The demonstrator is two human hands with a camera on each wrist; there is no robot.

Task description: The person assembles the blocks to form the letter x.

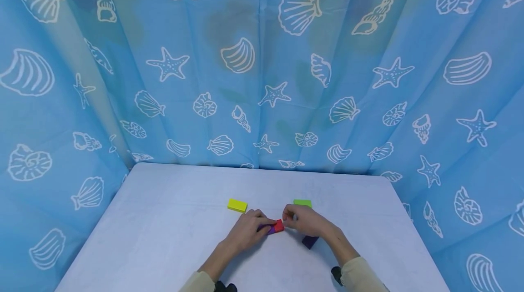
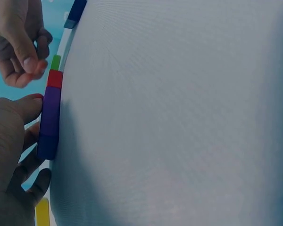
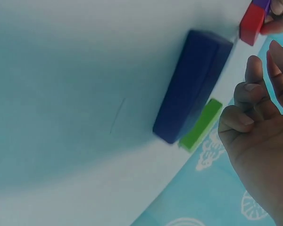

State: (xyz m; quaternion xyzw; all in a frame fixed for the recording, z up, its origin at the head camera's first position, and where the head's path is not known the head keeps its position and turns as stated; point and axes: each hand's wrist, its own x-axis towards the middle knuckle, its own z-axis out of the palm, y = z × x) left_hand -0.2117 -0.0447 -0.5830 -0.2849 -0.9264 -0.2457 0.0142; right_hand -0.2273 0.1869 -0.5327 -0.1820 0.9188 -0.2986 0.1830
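Note:
A purple block [image 2: 50, 110] lies between the thumb and fingers of my left hand [image 1: 245, 232], which pinches it low over the white table. Against its right end sits a red block [image 1: 279, 226], and the two form one line. My left thumb tip is close to where they meet. Just right of the red block is my right hand [image 1: 306, 220], its fingers loosely bent and nothing visible between them. Below that wrist, a dark blue block [image 3: 193, 84] rests on the table, partly covered by the forearm in the head view.
A yellow block [image 1: 237, 205] lies beyond my left hand, and a green block [image 1: 303, 202] beyond my right, partly hidden by it. The white table [image 1: 172, 219] ends at a blue curtain [image 1: 262, 64] with white shell prints at the back and sides.

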